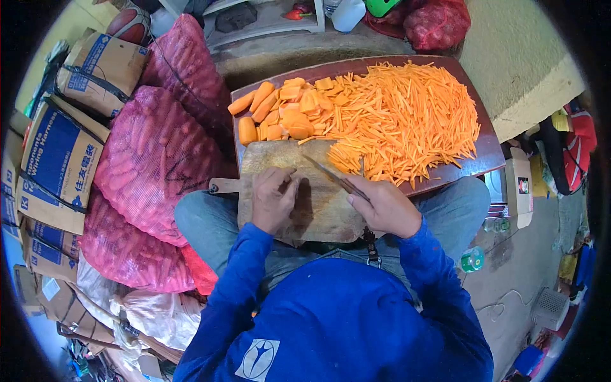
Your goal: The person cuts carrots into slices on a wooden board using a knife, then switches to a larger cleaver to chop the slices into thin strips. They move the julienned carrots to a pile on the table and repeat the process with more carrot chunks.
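My right hand [387,207] grips a knife [332,176] by its handle, with the blade slanting up and left over the wooden cutting board [267,156]. My left hand [273,198] is above the board's left half, fingers curled in; I cannot see whether anything is in them. A small stack of cut carrot strips [344,156] sits at the board's upper right corner, beside the blade. Behind the board lie peeled carrot pieces [262,93] and flat carrot slices [313,102]. A large heap of carrot strips [414,114] covers the right side of the low table [487,143].
Big red mesh sacks [156,159] stand at the left, next to stacked cardboard boxes [60,165]. Another red mesh bag [438,25] is at the back. A concrete ledge [528,76] borders the table's right. A green-labelled bottle [472,260] lies on the floor.
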`<control>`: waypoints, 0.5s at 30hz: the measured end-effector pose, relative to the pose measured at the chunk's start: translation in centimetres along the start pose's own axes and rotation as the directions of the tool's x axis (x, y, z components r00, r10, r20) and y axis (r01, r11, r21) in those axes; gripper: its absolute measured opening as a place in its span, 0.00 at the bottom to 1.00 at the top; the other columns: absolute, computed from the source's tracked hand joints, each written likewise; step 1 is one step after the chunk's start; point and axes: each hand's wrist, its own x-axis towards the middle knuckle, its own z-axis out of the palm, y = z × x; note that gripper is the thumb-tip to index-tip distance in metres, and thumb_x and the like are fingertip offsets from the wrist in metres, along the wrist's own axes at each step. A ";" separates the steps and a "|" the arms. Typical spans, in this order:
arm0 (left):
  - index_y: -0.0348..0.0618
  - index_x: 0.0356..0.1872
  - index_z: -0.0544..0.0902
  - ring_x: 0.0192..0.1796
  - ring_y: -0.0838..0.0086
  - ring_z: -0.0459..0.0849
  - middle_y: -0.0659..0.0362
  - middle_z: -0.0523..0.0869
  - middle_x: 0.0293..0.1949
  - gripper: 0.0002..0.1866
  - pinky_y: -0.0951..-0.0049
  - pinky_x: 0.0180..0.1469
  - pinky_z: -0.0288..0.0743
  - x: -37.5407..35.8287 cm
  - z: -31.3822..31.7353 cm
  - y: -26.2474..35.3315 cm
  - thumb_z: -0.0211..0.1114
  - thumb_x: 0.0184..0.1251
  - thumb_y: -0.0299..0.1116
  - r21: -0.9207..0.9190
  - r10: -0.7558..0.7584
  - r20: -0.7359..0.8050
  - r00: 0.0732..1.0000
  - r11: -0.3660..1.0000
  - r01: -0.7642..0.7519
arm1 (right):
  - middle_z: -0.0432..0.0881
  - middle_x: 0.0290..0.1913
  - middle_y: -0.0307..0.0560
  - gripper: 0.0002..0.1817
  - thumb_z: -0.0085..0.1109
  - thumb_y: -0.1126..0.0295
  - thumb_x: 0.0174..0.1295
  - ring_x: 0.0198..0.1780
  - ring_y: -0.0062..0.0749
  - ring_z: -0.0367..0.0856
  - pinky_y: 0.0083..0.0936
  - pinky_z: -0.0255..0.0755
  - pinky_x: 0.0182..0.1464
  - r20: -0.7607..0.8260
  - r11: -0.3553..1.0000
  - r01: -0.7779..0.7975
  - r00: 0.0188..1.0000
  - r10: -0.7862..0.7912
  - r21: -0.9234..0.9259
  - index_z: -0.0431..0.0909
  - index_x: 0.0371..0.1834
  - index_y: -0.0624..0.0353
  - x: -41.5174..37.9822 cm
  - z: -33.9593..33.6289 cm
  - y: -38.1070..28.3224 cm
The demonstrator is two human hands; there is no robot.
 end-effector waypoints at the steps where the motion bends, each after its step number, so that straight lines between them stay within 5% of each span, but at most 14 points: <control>1: 0.41 0.46 0.92 0.45 0.55 0.88 0.53 0.88 0.37 0.10 0.57 0.50 0.76 0.8 -0.3 -0.2 0.77 0.63 0.25 -0.010 -0.027 0.046 0.999 1.000 0.027 | 0.88 0.43 0.71 0.24 0.64 0.64 0.75 0.42 0.70 0.88 0.53 0.81 0.44 -0.004 1.000 0.003 1.000 -0.003 0.008 0.79 0.71 0.61 0.0 0.1 -0.1; 2: 0.41 0.46 0.92 0.45 0.55 0.88 0.53 0.88 0.37 0.10 0.57 0.50 0.76 1.9 -0.4 -0.6 0.77 0.63 0.25 -0.003 -0.020 0.049 0.999 1.000 0.020 | 0.88 0.43 0.71 0.25 0.65 0.64 0.75 0.43 0.70 0.88 0.53 0.81 0.45 0.043 0.999 -0.012 0.999 0.013 -0.036 0.79 0.71 0.62 0.1 0.1 -0.3; 4: 0.39 0.47 0.91 0.47 0.53 0.87 0.50 0.88 0.40 0.11 0.57 0.49 0.76 4.3 -0.3 -1.3 0.77 0.63 0.25 0.158 0.230 0.018 0.973 0.960 -0.230 | 0.88 0.44 0.71 0.25 0.65 0.64 0.75 0.44 0.69 0.89 0.52 0.82 0.46 0.085 0.996 -0.020 0.996 0.027 -0.083 0.79 0.72 0.62 0.0 0.0 -0.1; 7: 0.41 0.48 0.91 0.52 0.52 0.84 0.51 0.87 0.47 0.13 0.53 0.54 0.75 6.9 0.2 -2.3 0.77 0.62 0.26 0.205 0.269 0.041 0.962 0.940 -0.271 | 0.89 0.44 0.69 0.25 0.66 0.64 0.74 0.44 0.68 0.89 0.51 0.83 0.47 0.032 0.998 0.021 0.999 -0.023 0.060 0.80 0.70 0.63 -0.2 0.0 0.5; 9: 0.44 0.49 0.91 0.56 0.53 0.82 0.53 0.85 0.49 0.14 0.50 0.59 0.71 8.6 0.8 -2.9 0.77 0.60 0.28 0.248 0.334 0.053 0.941 0.909 -0.336 | 0.88 0.41 0.69 0.19 0.64 0.62 0.74 0.45 0.71 0.88 0.59 0.80 0.47 0.018 0.993 0.031 0.999 -0.033 0.115 0.80 0.63 0.59 -0.5 0.0 0.5; 15: 0.45 0.43 0.90 0.56 0.57 0.83 0.57 0.87 0.45 0.10 0.52 0.61 0.68 11.0 2.0 -3.9 0.76 0.59 0.28 0.360 0.371 0.144 0.917 0.844 -0.398 | 0.88 0.40 0.68 0.18 0.67 0.57 0.72 0.43 0.70 0.88 0.57 0.81 0.46 0.030 0.997 0.020 0.999 -0.022 0.076 0.86 0.52 0.61 -1.0 0.0 1.0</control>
